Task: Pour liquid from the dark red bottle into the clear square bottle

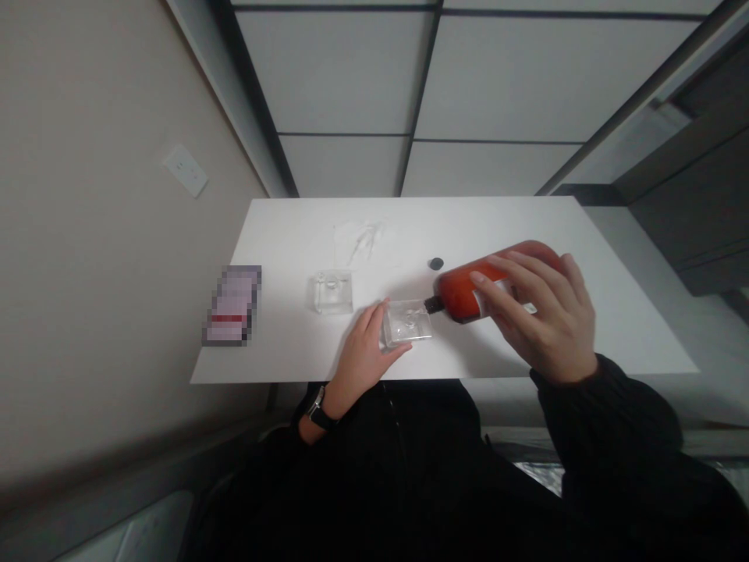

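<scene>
My right hand [544, 316] grips a reddish-brown bottle [468, 293] with a pale label. The bottle is tipped nearly flat, its black threaded neck pointing left at the edge of a clear square glass container [408, 321]. Whether liquid flows from the neck is too small to tell. Around the left side of that container my left hand [366, 351] is closed, fingers at the far side and thumb at the near side. A second clear square glass container [333, 293] stands to the left, apart from both hands. A small dark cap [436, 264] lies beyond the bottle's neck.
A white table [281, 234] bears everything. At its left end lies a blurred-out pinkish rectangular item [232, 304]. Crumpled clear film or a wet streak [366, 238] shows towards the back. A wall with a socket [186, 170] rises on the left, white panels behind.
</scene>
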A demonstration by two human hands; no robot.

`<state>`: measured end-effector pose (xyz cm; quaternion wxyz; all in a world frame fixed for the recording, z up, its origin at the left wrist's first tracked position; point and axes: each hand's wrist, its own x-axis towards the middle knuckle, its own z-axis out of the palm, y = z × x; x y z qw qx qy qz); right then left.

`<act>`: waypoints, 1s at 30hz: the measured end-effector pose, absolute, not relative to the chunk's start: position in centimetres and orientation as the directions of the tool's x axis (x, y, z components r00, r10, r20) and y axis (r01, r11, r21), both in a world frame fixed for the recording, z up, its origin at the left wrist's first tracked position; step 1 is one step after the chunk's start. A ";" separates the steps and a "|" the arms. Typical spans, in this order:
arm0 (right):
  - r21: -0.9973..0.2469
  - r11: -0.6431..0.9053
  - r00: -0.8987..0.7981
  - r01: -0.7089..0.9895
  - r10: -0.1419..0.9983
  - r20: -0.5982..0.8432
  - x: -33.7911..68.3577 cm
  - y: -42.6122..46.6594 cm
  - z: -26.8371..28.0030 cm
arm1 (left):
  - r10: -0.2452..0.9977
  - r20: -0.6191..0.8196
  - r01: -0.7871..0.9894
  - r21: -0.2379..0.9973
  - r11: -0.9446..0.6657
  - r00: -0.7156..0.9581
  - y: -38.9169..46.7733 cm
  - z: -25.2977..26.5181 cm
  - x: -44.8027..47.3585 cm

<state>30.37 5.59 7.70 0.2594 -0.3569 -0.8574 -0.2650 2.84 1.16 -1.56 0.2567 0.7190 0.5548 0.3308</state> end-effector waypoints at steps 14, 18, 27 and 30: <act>0.316 0.587 -0.627 0.745 0.456 0.631 30.3 5.7 8.2 | 0.966 0.195 0.636 0.727 -0.259 0.170 1.2 -1.9 2.9; 0.318 0.587 -0.630 0.745 0.461 0.625 30.4 5.8 8.2 | 0.965 0.200 0.632 0.730 -0.261 0.168 1.1 -1.8 2.9; 0.311 0.584 -0.630 0.749 0.485 0.607 30.7 6.0 8.0 | 0.968 0.189 0.632 0.733 -0.253 0.168 1.2 -1.6 2.9; 0.294 0.595 -0.627 0.748 0.488 0.607 30.6 6.0 8.1 | 0.968 0.188 0.631 0.734 -0.251 0.166 1.2 -1.6 2.9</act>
